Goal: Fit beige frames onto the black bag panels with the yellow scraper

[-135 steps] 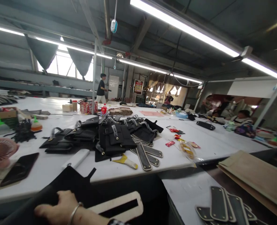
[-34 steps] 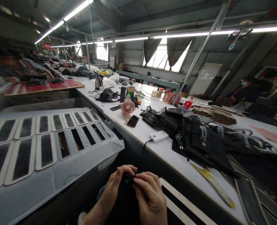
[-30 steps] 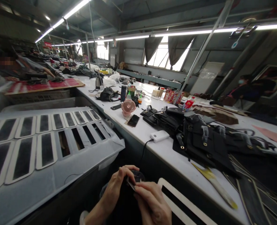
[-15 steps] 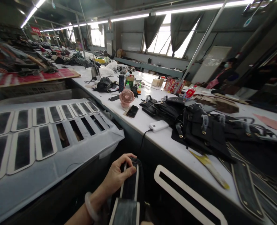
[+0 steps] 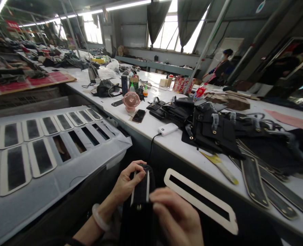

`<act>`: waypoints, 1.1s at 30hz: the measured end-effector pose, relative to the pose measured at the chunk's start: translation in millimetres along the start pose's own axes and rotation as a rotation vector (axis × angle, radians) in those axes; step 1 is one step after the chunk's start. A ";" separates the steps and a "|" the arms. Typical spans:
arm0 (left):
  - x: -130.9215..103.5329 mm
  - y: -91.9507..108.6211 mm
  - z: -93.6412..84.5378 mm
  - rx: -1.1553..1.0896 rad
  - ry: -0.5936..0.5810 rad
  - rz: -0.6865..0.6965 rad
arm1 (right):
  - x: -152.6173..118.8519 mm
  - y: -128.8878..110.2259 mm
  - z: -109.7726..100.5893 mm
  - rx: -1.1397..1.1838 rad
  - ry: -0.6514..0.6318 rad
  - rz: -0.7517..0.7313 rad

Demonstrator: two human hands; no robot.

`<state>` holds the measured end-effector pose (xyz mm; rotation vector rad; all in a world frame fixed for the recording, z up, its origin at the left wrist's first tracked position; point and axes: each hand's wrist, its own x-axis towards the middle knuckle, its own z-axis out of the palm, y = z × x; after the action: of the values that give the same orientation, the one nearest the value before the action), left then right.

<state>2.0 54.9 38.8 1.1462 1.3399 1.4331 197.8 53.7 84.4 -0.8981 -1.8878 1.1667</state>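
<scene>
My left hand [image 5: 129, 181], with a pale bangle [image 5: 99, 218] on its wrist, is closed on the far end of a black bag-like piece [image 5: 142, 188]. White strips run along both sides of the piece's narrow top face. A small shiny metal fitting [image 5: 139, 206] shows at the near end of that face. My right hand [image 5: 178, 213] is slightly blurred, its fingers bent and drawn together at the right edge of the piece. Whatever is between its fingertips is hidden. Right of the hands lies a long white rounded frame [image 5: 202, 198] with a dark middle.
White-bordered black panels [image 5: 42, 155] lie in rows on a grey-covered surface [image 5: 71, 177] at left. The white table [image 5: 151, 136] holds black bags [image 5: 213, 128], black straps [image 5: 255, 179], a yellow-stained tool [image 5: 220, 167], a pink fan [image 5: 131, 100], a phone [image 5: 139, 115] and a white power bank [image 5: 168, 128].
My right hand has come up to the piece's right edge. The white-edged panel at its near end is out of sight, and a metal fitting shows there. The left hand keeps its hold.
</scene>
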 end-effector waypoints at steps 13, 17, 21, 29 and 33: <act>-6.6 7.5 -4.4 -0.259 -0.012 -0.207 | -3.1 48.0 47.1 0.041 0.139 0.342; -6.3 6.8 -7.2 -0.261 -0.043 -0.244 | -4.9 50.1 59.6 -0.054 0.268 0.272; -7.0 0.7 -13.5 -0.234 -0.050 -0.253 | -9.1 53.9 66.9 -0.088 0.202 0.182; -7.1 -6.1 -11.4 -0.087 0.081 -0.133 | -5.7 64.9 69.9 0.009 0.116 0.339; -7.3 -8.0 -11.9 -0.076 0.152 -0.085 | -2.1 62.8 71.3 0.031 0.102 0.380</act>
<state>-8.0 45.7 30.2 0.9358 1.4091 1.5201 149.5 44.3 3.2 -1.3130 -1.6562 1.3367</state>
